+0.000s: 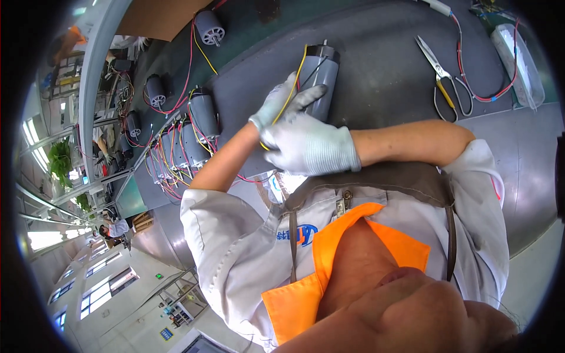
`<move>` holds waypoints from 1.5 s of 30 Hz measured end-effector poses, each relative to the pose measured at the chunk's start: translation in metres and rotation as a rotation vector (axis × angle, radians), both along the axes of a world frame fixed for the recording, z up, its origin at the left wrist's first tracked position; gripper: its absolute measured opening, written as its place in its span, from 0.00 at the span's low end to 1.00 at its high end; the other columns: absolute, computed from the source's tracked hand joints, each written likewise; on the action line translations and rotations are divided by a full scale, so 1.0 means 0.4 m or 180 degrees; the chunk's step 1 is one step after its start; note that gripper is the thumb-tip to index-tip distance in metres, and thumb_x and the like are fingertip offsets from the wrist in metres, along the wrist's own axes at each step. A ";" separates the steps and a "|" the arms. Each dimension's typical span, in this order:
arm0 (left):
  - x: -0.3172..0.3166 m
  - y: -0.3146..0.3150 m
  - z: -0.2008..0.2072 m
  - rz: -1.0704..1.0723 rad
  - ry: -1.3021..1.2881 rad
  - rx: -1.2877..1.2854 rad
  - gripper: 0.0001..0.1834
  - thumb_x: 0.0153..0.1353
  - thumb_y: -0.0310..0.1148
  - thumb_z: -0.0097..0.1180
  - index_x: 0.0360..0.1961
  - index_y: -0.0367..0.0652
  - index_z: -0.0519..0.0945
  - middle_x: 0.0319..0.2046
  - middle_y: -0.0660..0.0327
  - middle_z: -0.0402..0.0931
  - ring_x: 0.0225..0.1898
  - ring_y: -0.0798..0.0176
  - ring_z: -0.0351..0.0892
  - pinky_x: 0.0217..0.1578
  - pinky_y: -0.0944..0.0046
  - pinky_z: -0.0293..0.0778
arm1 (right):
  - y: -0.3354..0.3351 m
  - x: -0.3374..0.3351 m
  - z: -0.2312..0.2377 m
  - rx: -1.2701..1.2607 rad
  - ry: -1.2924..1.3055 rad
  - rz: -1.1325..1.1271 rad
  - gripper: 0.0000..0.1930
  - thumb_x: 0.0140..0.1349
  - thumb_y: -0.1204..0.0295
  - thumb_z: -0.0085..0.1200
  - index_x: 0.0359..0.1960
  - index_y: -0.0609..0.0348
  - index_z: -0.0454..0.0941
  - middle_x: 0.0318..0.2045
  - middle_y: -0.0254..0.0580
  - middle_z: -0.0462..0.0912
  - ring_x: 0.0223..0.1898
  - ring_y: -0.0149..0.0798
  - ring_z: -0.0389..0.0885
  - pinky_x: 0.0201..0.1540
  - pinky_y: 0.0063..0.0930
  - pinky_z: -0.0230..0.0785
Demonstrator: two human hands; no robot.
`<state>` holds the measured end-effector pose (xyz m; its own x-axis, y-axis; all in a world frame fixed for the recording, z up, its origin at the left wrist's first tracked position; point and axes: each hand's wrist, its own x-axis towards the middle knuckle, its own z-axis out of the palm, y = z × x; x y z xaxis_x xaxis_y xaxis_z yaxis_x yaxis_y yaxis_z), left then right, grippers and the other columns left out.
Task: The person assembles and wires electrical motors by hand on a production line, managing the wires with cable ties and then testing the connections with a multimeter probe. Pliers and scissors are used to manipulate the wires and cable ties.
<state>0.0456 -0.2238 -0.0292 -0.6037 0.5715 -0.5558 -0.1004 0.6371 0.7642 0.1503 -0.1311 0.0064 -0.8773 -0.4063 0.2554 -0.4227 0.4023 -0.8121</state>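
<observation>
A grey cylindrical electric motor (321, 73) with a black end cap and a short shaft lies on the bench in front of me. My left hand (275, 101), in a white glove with grey-coated fingers, is closed against the motor's left side. One grey finger of it lies across the casing. A yellow wire (292, 97) runs from the cap down past both hands. Crossing in front of the left wrist, my right hand (312, 144) is closed, its fingertips at the wire's lower end. Its palm side is hidden.
Scissors (438, 73) with a yellow grip lie at the right, near a red-and-white wire bundle (460, 65) and a clear plastic box (518, 67). More wired motors (203, 112) stand to the left, another (210, 27) at the far side. A metal frame post (91, 70) rises at left.
</observation>
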 end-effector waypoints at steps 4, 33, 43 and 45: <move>-0.179 -0.112 -0.044 -0.0201 -0.1230 0.0479 0.26 0.69 0.45 0.55 0.61 0.39 0.72 0.46 0.64 0.78 0.45 0.66 0.78 0.49 0.66 0.75 | -0.013 0.003 -0.019 0.0477 -0.0176 0.0514 0.13 0.59 0.67 0.53 0.31 0.68 0.74 0.24 0.62 0.79 0.32 0.62 0.82 0.36 0.55 0.73; -0.016 0.050 -0.075 -0.1072 0.3559 -0.0375 0.10 0.68 0.38 0.53 0.35 0.43 0.78 0.22 0.49 0.77 0.20 0.43 0.77 0.21 0.49 0.70 | 1.454 0.213 -0.240 0.3200 -0.0678 -0.4082 0.13 0.63 0.61 0.54 0.43 0.50 0.85 0.39 0.57 0.85 0.43 0.56 0.83 0.48 0.44 0.75; -0.078 0.066 0.009 -0.1012 0.0914 -0.0570 0.30 0.71 0.56 0.49 0.32 0.35 0.78 0.21 0.48 0.75 0.24 0.47 0.78 0.27 0.51 0.71 | 1.399 0.234 -0.169 0.3291 -0.0059 -0.4454 0.13 0.60 0.60 0.56 0.41 0.50 0.86 0.35 0.51 0.85 0.39 0.56 0.84 0.44 0.43 0.74; -0.086 0.073 0.037 -0.0612 0.0230 -0.0593 0.30 0.68 0.59 0.51 0.31 0.38 0.77 0.20 0.58 0.70 0.23 0.61 0.72 0.25 0.58 0.68 | 1.347 0.249 -0.104 0.3533 0.0525 -0.4730 0.11 0.61 0.61 0.57 0.40 0.49 0.87 0.35 0.47 0.85 0.36 0.52 0.83 0.40 0.41 0.74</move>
